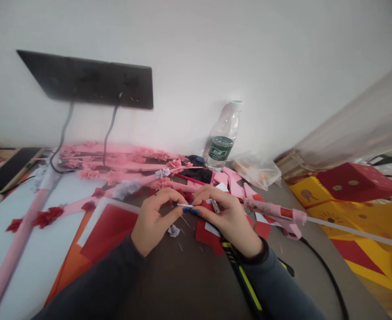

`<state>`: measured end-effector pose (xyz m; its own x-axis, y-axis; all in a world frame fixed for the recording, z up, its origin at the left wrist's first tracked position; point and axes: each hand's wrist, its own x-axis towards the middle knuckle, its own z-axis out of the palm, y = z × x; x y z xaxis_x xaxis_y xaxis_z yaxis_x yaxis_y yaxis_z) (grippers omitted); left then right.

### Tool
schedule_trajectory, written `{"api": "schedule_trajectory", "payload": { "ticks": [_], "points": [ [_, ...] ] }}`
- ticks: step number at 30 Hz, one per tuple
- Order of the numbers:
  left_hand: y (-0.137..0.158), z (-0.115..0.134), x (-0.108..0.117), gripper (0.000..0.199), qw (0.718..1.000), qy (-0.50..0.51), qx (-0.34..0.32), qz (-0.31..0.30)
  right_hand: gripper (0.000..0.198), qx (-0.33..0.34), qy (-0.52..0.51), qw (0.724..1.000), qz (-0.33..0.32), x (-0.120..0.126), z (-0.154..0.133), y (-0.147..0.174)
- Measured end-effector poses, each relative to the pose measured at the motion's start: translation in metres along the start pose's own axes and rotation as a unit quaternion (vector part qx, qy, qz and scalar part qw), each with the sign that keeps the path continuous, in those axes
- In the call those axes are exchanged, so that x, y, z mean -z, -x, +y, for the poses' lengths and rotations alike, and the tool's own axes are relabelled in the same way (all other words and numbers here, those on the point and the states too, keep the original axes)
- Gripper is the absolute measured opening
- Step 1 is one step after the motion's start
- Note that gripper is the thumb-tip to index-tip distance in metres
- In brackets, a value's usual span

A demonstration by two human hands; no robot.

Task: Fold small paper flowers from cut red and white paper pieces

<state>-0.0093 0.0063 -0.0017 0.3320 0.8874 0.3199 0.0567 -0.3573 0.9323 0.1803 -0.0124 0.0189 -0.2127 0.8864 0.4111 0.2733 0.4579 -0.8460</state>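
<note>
My left hand [154,218] and my right hand [227,218] meet over the dark table, fingertips pinched together on a small thin white paper strip [184,205] held between them. Blue nail polish shows at the fingertips. A small crumpled pale paper flower [174,230] lies on the table just below my left hand. Red paper pieces [209,233] lie under my right hand. A pink hot glue gun [276,215] with a glue stick poking out rests just right of my right hand.
Pink paper-wrapped sticks with pink flowers [129,171] lie across the back left. A water bottle [223,138] stands by the wall, with a phone [198,174] near it. Red card [107,229] at left, yellow and red boxes [352,195] at right. A black-yellow tool [246,284] lies near my right wrist.
</note>
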Motion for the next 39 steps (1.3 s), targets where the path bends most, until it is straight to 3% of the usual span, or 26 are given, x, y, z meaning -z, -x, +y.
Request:
{"api": "schedule_trajectory", "payload": {
  "ticks": [6,10,19,24,30,35,39],
  "points": [
    [-0.001,0.002,-0.001,0.005,1.000,0.004,0.017,-0.014,0.015,0.004,0.022,1.000,-0.009,0.001,0.000,0.001],
    [0.000,0.004,-0.001,0.007,0.999,-0.051,-0.018,-0.010,0.016,-0.011,0.045,0.999,0.010,0.001,0.001,0.000],
    [0.000,0.005,0.000,0.010,0.993,-0.088,-0.074,0.008,0.018,0.019,0.053,0.998,-0.013,0.003,-0.003,-0.001],
    [0.001,0.004,0.000,0.009,0.993,-0.085,-0.070,0.027,0.018,-0.057,-0.016,0.998,0.028,-0.005,0.000,0.002],
    [0.003,0.000,-0.005,0.004,1.000,-0.003,-0.024,0.019,0.028,-0.150,-0.152,0.976,0.041,-0.014,0.001,0.004],
    [0.003,0.000,-0.010,0.012,0.995,-0.021,-0.055,0.077,0.029,-0.150,-0.118,0.981,0.028,-0.020,-0.002,0.007],
    [0.004,0.002,-0.010,0.012,0.996,-0.025,-0.068,0.047,0.026,-0.127,-0.061,0.990,0.025,-0.021,-0.003,0.009]
  ]
}}
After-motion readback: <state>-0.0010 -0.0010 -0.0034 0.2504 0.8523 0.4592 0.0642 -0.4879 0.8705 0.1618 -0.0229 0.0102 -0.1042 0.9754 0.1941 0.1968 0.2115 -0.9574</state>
